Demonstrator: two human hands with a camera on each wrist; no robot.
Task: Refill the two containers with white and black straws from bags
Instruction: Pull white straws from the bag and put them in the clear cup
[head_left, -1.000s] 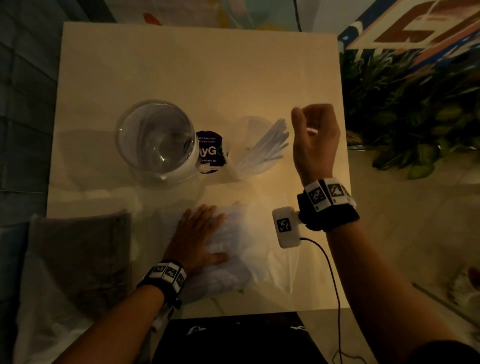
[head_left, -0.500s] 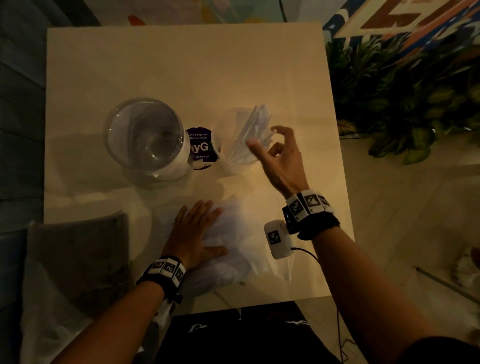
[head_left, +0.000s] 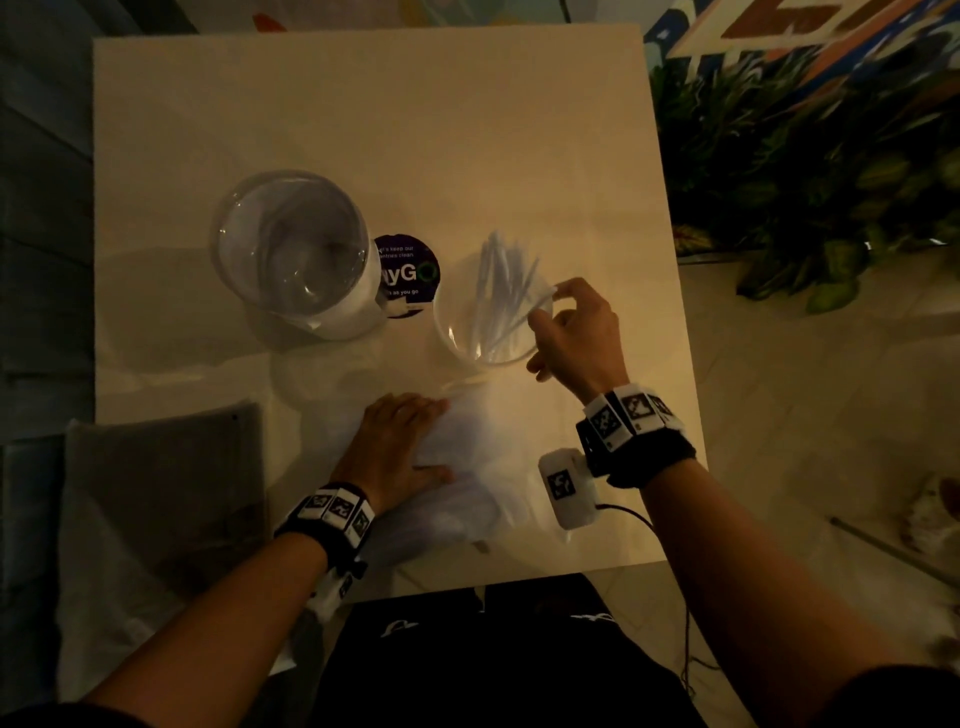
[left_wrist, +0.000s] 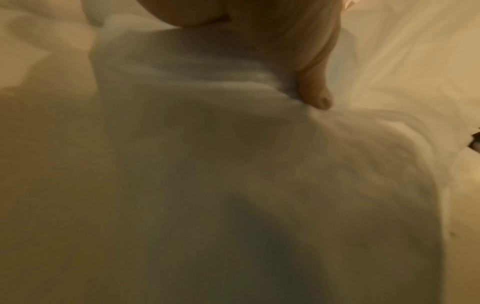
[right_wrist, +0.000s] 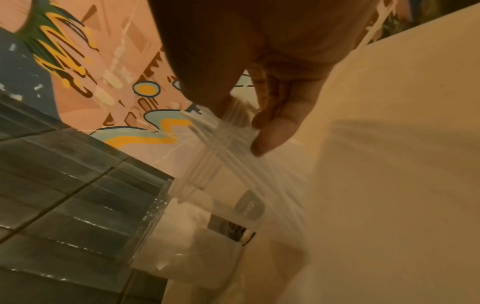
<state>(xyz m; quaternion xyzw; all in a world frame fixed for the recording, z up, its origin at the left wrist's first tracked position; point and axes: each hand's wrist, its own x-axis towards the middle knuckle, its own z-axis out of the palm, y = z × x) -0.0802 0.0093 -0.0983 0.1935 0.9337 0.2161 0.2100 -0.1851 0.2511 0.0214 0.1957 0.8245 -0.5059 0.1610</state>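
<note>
A small clear container (head_left: 453, 340) stands on the table and holds several white straws (head_left: 501, 291). My right hand (head_left: 549, 307) is at its right rim and pinches the upper ends of white straws (right_wrist: 207, 148) between thumb and fingers (right_wrist: 270, 133). A larger clear container (head_left: 224, 260) stands to its left, and I see no straws in it. My left hand (head_left: 400, 441) lies flat with straight fingers on a clear bag of white straws (head_left: 467, 467) near the table's front edge. The left wrist view shows only the thumb (left_wrist: 315, 96) pressing into that bag (left_wrist: 233, 164).
A dark bag (head_left: 156, 493) lies at the table's front left corner, partly over the edge. A round purple sticker (head_left: 408, 273) sits between the two containers. Green plants (head_left: 805, 182) stand past the pale table's (head_left: 363, 104) right edge.
My right hand came down from above the table's right side to the small container's rim and closed its fingers on the straws there. The left hand stayed on the bag.
</note>
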